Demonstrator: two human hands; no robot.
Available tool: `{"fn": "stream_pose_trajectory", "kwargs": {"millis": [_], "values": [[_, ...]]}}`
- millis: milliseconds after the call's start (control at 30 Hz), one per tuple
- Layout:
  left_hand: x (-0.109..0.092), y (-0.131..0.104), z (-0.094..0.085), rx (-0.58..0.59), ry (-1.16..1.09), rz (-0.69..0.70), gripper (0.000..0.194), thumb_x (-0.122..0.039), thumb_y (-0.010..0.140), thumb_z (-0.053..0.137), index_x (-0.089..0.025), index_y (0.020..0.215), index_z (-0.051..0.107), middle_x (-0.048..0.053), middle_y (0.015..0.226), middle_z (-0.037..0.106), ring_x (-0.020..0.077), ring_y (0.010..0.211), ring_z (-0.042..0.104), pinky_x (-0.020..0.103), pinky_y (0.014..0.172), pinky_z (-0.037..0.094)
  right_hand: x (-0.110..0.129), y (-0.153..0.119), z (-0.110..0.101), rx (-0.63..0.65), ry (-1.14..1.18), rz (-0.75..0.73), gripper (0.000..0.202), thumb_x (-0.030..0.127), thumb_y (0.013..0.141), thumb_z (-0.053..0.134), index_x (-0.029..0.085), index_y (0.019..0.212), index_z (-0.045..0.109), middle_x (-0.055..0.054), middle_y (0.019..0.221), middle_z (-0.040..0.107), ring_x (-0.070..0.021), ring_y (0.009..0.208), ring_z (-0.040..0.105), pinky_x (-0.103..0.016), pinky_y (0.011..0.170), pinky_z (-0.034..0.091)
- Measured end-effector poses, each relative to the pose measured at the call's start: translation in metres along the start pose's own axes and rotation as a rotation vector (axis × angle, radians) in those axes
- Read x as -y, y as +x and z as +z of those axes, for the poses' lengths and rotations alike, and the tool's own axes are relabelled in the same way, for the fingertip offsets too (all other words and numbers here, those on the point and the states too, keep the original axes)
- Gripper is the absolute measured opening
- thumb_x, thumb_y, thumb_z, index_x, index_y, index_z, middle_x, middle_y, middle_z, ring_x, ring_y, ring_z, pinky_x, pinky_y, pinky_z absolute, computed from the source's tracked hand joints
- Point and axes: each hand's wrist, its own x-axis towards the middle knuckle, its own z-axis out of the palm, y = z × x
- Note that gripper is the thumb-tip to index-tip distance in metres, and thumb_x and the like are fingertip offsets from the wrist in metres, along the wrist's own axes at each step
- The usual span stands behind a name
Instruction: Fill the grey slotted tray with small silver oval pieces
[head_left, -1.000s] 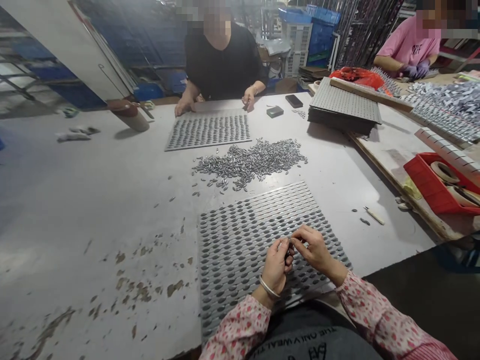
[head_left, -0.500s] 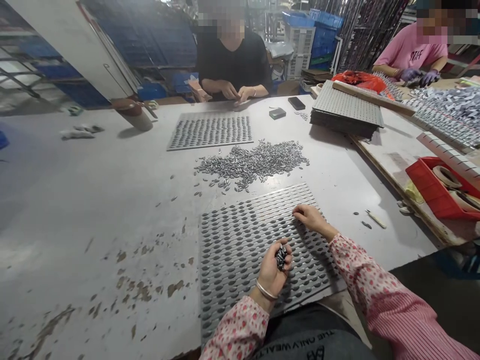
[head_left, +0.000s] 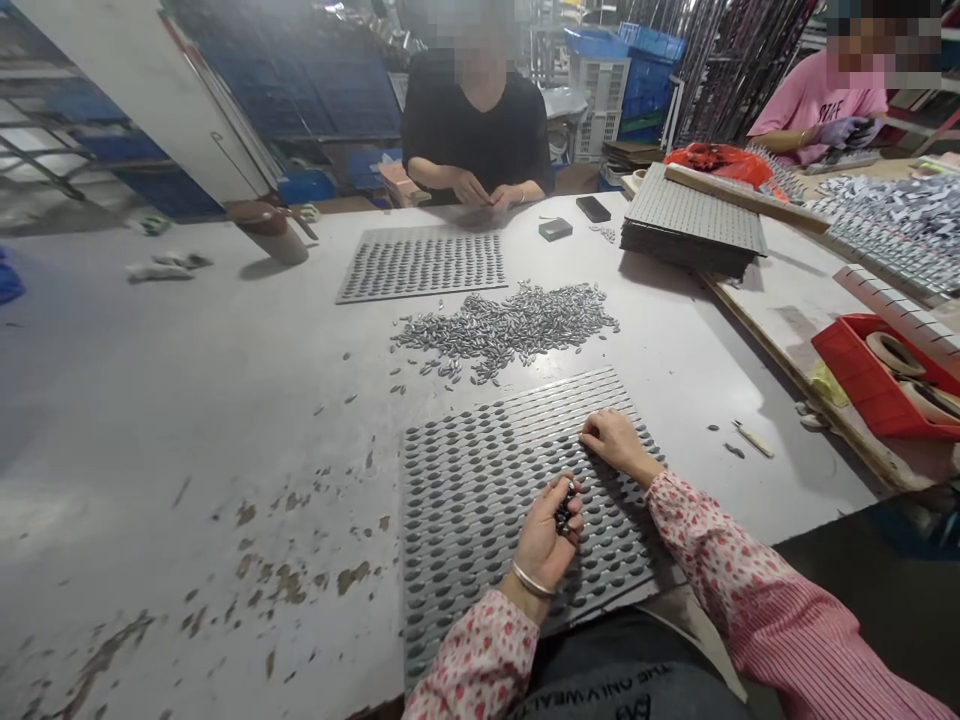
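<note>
My left hand (head_left: pixel 551 525) is cupped round a clutch of small, shiny grey leaf-shaped pieces (head_left: pixel 564 508), just above a flat grey tray (head_left: pixel 559 410). Rows of the same pieces lie in the tray's left and near parts, while slots at its far right show bare. At the border between filled and bare rows, my right hand (head_left: pixel 615 438) has its thumb and fingertips pinched together against the tray. Whatever is between those fingertips is too small to make out. Beyond the tray lies a loose heap of the grey pieces (head_left: pixel 517 325).
Across the table sits a person in black (head_left: pixel 476 130), behind a second tray (head_left: pixel 424 265). A stack of trays (head_left: pixel 694 215) stands at the right, beyond a red bin (head_left: pixel 870 375). A small knife (head_left: pixel 752 438) lies right of my tray. Another person in pink (head_left: pixel 814 105) works farther back.
My right hand has shifted slightly left along the tray. My left hand's fingers have closed a little more over the pieces. The person opposite has moved slightly right.
</note>
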Motion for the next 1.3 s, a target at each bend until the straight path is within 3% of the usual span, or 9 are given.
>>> {"fn": "stream_pose_trajectory", "kwargs": {"millis": [67, 167, 267, 433, 667, 800, 967, 1100, 1300], "values": [[0.000, 0.002, -0.001, 0.009, 0.018, 0.022, 0.021, -0.018, 0.069, 0.069, -0.013, 0.088, 0.061, 0.001, 0.075, 0.053, 0.0028, 0.053, 0.042, 0.011, 0.039, 0.031, 0.005, -0.006, -0.006, 0.032, 0.208, -0.032, 0.018, 0.032, 0.082, 0.055, 0.017, 0.076, 0.062, -0.004, 0.077, 0.061, -0.0168, 0.078, 0.051, -0.029, 0.072, 0.038], [0.000, 0.004, -0.002, 0.017, 0.086, 0.050, 0.029, -0.022, 0.068, 0.071, -0.012, 0.093, 0.060, 0.000, 0.072, 0.052, 0.0020, 0.051, 0.040, 0.010, 0.039, 0.028, 0.015, -0.017, -0.017, 0.221, 0.585, -0.128, 0.024, 0.037, 0.084, 0.053, 0.016, 0.085, 0.063, -0.003, 0.078, 0.061, -0.0137, 0.072, 0.052, -0.025, 0.065, 0.040], [0.000, 0.006, -0.003, 0.016, 0.178, 0.127, 0.032, -0.027, 0.068, 0.071, -0.014, 0.093, 0.057, -0.001, 0.068, 0.051, 0.0017, 0.049, 0.038, 0.011, 0.039, 0.025, 0.023, -0.028, -0.024, 0.371, 0.794, -0.169, 0.028, 0.040, 0.080, 0.059, 0.016, 0.095, 0.062, -0.003, 0.083, 0.061, -0.0114, 0.069, 0.052, -0.023, 0.061, 0.040], [0.001, 0.004, -0.001, 0.005, 0.301, 0.229, 0.030, -0.033, 0.071, 0.068, -0.018, 0.090, 0.051, -0.005, 0.065, 0.048, 0.0017, 0.046, 0.037, 0.013, 0.039, 0.023, 0.032, -0.037, -0.021, 0.409, 0.973, -0.104, 0.031, 0.040, 0.077, 0.064, 0.016, 0.096, 0.059, -0.002, 0.082, 0.059, -0.0107, 0.070, 0.052, -0.022, 0.062, 0.042], [0.004, 0.005, -0.001, -0.009, 0.323, 0.266, 0.029, -0.034, 0.070, 0.068, -0.017, 0.084, 0.049, -0.005, 0.062, 0.048, 0.0017, 0.046, 0.036, 0.013, 0.039, 0.023, 0.036, -0.046, -0.011, 0.403, 1.159, -0.064, 0.030, 0.041, 0.074, 0.066, 0.014, 0.085, 0.057, 0.000, 0.075, 0.057, -0.0107, 0.068, 0.053, -0.024, 0.063, 0.042], [0.002, 0.008, -0.003, -0.031, 0.288, 0.248, 0.026, -0.032, 0.072, 0.067, -0.015, 0.084, 0.053, -0.003, 0.065, 0.051, 0.0018, 0.046, 0.036, 0.013, 0.038, 0.023, 0.021, -0.038, 0.000, 0.284, 0.988, -0.102, 0.027, 0.042, 0.080, 0.058, 0.016, 0.076, 0.055, 0.002, 0.068, 0.053, -0.0100, 0.062, 0.047, -0.023, 0.058, 0.037], [-0.006, 0.005, -0.003, -0.060, 0.158, 0.112, 0.020, -0.023, 0.078, 0.056, -0.010, 0.093, 0.059, 0.003, 0.071, 0.055, 0.0046, 0.051, 0.044, 0.015, 0.041, 0.032, -0.007, -0.003, 0.011, -0.002, 0.387, -0.009, 0.023, 0.034, 0.084, 0.053, 0.016, 0.071, 0.057, 0.000, 0.069, 0.056, -0.0133, 0.069, 0.047, -0.026, 0.067, 0.035], [-0.006, 0.001, -0.003, -0.069, 0.157, 0.076, 0.014, -0.016, 0.076, 0.055, -0.011, 0.089, 0.059, 0.003, 0.069, 0.056, 0.0057, 0.051, 0.047, 0.015, 0.041, 0.035, -0.011, 0.012, 0.015, 0.009, 0.006, -0.002, 0.019, 0.035, 0.082, 0.057, 0.018, 0.074, 0.062, -0.003, 0.079, 0.060, -0.0172, 0.083, 0.048, -0.028, 0.074, 0.032], [-0.002, 0.002, -0.007, -0.102, 0.147, 0.069, 0.008, -0.016, 0.076, 0.059, -0.013, 0.083, 0.057, 0.004, 0.071, 0.061, 0.0074, 0.054, 0.053, 0.014, 0.042, 0.039, 0.002, 0.012, 0.015, 0.025, -0.150, 0.017, 0.019, 0.037, 0.081, 0.058, 0.019, 0.075, 0.063, -0.005, 0.083, 0.061, -0.0198, 0.088, 0.048, -0.029, 0.076, 0.032]]}}
